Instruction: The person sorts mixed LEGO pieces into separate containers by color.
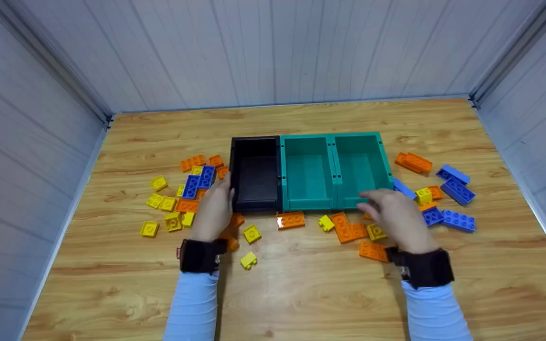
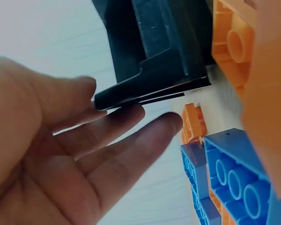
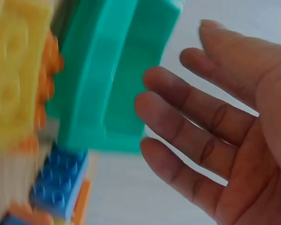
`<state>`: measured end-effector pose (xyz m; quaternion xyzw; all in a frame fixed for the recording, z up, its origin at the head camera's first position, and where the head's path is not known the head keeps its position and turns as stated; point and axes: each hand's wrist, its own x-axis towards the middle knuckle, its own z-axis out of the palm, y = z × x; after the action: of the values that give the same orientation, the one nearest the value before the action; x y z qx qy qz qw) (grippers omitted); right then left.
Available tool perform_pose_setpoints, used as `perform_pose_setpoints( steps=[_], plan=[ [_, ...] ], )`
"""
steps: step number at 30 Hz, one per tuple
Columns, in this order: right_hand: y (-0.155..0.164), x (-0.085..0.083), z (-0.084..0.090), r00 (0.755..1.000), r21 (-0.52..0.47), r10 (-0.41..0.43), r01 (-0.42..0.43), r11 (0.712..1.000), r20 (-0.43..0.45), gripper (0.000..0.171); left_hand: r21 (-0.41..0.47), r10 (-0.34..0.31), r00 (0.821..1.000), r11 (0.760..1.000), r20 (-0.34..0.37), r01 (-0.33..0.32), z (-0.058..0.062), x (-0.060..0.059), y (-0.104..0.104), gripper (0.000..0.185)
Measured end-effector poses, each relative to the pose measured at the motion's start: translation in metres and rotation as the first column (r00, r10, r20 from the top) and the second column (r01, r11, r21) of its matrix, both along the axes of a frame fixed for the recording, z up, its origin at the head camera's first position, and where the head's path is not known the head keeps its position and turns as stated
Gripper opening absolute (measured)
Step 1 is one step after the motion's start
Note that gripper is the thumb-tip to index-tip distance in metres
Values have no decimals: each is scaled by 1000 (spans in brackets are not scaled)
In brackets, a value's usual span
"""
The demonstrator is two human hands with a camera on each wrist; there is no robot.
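A black bin (image 1: 256, 206) stands at the left of two joined green bins (image 1: 307, 205). My left hand (image 1: 213, 208) is at the black bin's left front corner. In the left wrist view its thumb and nearly straight fingers (image 2: 152, 136) lie right at the edge of the black bin (image 2: 164, 70). Over the front right corner of the right-hand green bin (image 1: 363, 202) hovers my right hand (image 1: 391, 215), slightly blurred. The right wrist view has its fingers (image 3: 166, 119) spread and loosely bent beside the green wall (image 3: 98, 93), holding nothing.
Yellow bricks (image 1: 168, 203), blue bricks (image 1: 191, 186) and orange bricks (image 1: 192, 163) are scattered left of the bins. More orange bricks (image 1: 290, 220) lie in front. Further blue bricks (image 1: 459, 221) and orange bricks (image 1: 414, 162) lie at the right. Pale panels (image 1: 301, 52) enclose the wooden table.
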<state>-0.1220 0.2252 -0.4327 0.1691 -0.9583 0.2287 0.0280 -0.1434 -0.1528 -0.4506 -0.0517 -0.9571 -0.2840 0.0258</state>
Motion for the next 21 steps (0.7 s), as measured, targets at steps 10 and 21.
perform_pose_setpoints(
  steps=[10,21],
  plan=[
    [-60,9,-21,987,151,163,-160,975,-6,25,42,45,999,998,1,-45,0,-7,3,45],
    [-79,16,-41,983,265,181,-164,950,-42,29,84,117,991,989,65,-122,2,-17,6,47]
  ],
)
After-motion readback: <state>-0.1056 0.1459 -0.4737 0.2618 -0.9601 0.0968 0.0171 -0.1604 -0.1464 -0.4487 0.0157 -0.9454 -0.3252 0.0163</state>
